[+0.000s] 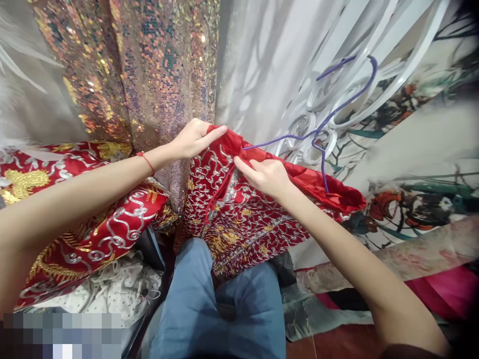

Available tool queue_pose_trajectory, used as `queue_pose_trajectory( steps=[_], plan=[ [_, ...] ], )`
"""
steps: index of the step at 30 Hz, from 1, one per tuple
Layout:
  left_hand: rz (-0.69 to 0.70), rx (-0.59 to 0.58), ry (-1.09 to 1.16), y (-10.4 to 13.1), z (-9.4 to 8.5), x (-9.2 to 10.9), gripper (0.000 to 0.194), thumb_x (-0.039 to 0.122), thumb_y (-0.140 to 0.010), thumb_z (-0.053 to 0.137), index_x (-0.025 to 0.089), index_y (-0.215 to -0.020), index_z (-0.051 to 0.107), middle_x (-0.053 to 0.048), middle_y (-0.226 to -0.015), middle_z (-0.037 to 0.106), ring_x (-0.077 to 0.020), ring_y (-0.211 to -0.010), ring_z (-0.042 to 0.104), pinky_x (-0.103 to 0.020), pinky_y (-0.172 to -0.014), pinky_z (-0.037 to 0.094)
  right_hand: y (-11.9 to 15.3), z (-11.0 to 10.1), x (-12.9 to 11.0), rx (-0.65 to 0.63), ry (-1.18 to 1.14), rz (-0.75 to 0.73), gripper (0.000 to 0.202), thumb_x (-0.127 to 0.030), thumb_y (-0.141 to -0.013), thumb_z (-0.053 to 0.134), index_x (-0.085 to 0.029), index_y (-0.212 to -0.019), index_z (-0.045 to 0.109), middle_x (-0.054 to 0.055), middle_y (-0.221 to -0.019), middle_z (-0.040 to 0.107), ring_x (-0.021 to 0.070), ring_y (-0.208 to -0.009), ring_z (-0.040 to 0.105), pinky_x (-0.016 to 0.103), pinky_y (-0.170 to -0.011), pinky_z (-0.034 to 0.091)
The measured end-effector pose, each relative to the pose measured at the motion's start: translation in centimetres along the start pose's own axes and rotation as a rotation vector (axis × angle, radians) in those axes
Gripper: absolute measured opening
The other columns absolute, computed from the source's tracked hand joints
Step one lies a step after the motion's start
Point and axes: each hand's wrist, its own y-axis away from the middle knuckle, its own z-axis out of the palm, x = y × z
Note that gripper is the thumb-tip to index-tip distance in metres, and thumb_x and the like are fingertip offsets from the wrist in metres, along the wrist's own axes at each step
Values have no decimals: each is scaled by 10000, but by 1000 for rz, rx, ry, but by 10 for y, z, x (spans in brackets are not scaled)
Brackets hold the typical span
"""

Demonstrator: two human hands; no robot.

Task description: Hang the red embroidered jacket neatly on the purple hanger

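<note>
A red embroidered skirt (239, 219) with silver and gold patterns hangs from a purple hanger (318, 130), whose hook loops over a white scrolled metal rack. My left hand (196, 138) grips the skirt's upper left corner, thumb lying along the red waistband. Close beside it, my right hand (265, 174) pinches the waistband just below the hanger's left end. The hanger's right end sits inside the open red waist. Parts of the fingers on both hands are hidden behind the cloth.
A sequined curtain (160, 65) hangs behind, beside white sheer fabric (254, 65). White scrolled metalwork (407, 60) stands at upper right. Another red embroidered garment (112, 234) lies at left, above white dotted cloth (127, 289). Floral fabric (404, 204) spreads at right.
</note>
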Motion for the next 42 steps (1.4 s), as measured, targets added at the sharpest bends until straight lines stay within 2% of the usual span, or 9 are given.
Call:
queue_pose_trajectory(
  steps=[9, 13, 17, 21, 25, 29, 34, 39, 42],
  plan=[
    [-17, 8, 4, 2, 2, 0, 540, 496, -980, 360, 185, -541, 308, 60, -503, 271, -57, -478, 255, -243, -540, 236, -6, -23, -9, -124, 93, 106, 369, -191, -966, 363, -185, -1287, 547, 99, -911, 665, 96, -536, 491, 277, -531, 209],
    [-3, 16, 2, 2, 1, -1, 543, 496, -980, 375, 190, -540, 285, 64, -495, 267, -56, -476, 238, -246, -544, 244, -11, -30, -17, -107, 100, 161, 305, -127, -964, 322, -131, -1124, 581, 92, -841, 636, 100, -542, 500, 283, -531, 210],
    [14, 29, 1, 2, 1, -1, 537, 482, -981, 387, 191, -542, 281, 65, -490, 262, -59, -480, 231, -247, -537, 238, -13, -28, -14, -19, 64, 81, 288, -125, -980, 313, -145, -1007, 599, 72, -841, 641, 111, -605, 525, 284, -568, 262],
    [31, 57, 11, 2, 3, -1, 538, 482, -975, 404, 191, -537, 294, 59, -492, 273, -60, -480, 242, -249, -512, 215, -13, -25, -12, 178, -98, 51, 236, -178, -983, 356, -154, -1001, 591, 44, -823, 643, 126, -681, 548, 276, -634, 354],
    [44, 71, 24, 2, 4, 0, 544, 473, -973, 413, 194, -523, 292, 55, -475, 280, -56, -464, 235, -245, -486, 200, -24, -33, -19, 338, -469, 230, 184, -180, -955, 381, -155, -1008, 556, 34, -836, 637, 130, -751, 576, 282, -713, 442],
    [56, 83, 57, 1, 5, 1, 557, 484, -971, 413, 194, -511, 294, 52, -467, 278, -53, -446, 221, -246, -453, 175, -47, -44, -19, 350, -985, 337, 150, -162, -908, 450, -177, -1049, 499, 7, -852, 642, 114, -747, 618, 273, -715, 500],
    [38, 83, 97, 2, 4, 4, 564, 505, -970, 421, 203, -516, 275, 60, -462, 238, -50, -441, 188, -242, -434, 170, -91, -52, 9, 357, -1458, 653, 129, -148, -916, 450, -177, -1040, 467, -33, -786, 628, 76, -664, 642, 209, -629, 481],
    [-32, 74, 87, 3, 4, 5, 551, 514, -959, 434, 212, -528, 270, 57, -469, 239, -57, -446, 220, -249, -435, 189, -131, -50, 53, 239, -1477, 949, 266, -112, -945, 308, -85, -1157, 466, 9, -932, 605, 90, -885, 680, 200, -696, 464],
    [-23, 63, 69, 4, 4, 3, 536, 502, -961, 429, 199, -534, 317, 46, -473, 281, -60, -472, 257, -242, -463, 224, -131, -51, 61, 91, -1317, 1027, 292, -143, -925, 435, -26, -1186, 491, 84, -1043, 616, 139, -947, 655, 255, -756, 503]
  ],
)
